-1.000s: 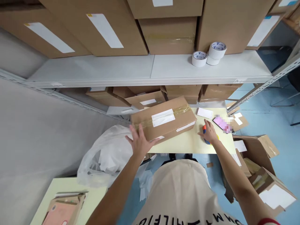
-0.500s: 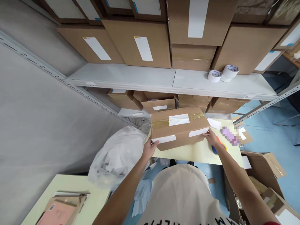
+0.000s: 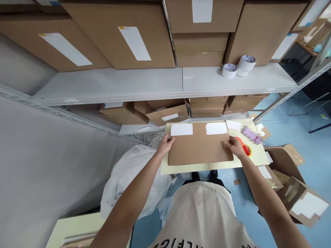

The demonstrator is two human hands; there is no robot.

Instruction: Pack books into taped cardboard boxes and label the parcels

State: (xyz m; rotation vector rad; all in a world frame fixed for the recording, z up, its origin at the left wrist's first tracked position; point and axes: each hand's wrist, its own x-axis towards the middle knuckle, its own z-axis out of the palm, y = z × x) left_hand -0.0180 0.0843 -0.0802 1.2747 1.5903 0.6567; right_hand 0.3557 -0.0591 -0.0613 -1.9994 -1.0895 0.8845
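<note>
A brown cardboard box (image 3: 199,146) lies on the pale yellow table (image 3: 252,162), a plain broad face up and two white labels along its far edge. My left hand (image 3: 166,143) grips the box's left end with fingers curled on it. My right hand (image 3: 234,146) grips the right end. A red and yellow tool (image 3: 245,148) lies on the table just right of my right hand.
A grey shelf (image 3: 144,82) above the table bears large labelled cartons (image 3: 121,34) and white tape rolls (image 3: 238,65). More cartons sit under it. A white plastic bag (image 3: 131,179) stands at my left. Open boxes (image 3: 297,196) lie on the blue floor at right.
Both hands took hold of the box's ends and turned it over; the taped, labelled top is now out of sight and a plain face is up. My right hand left the tool.
</note>
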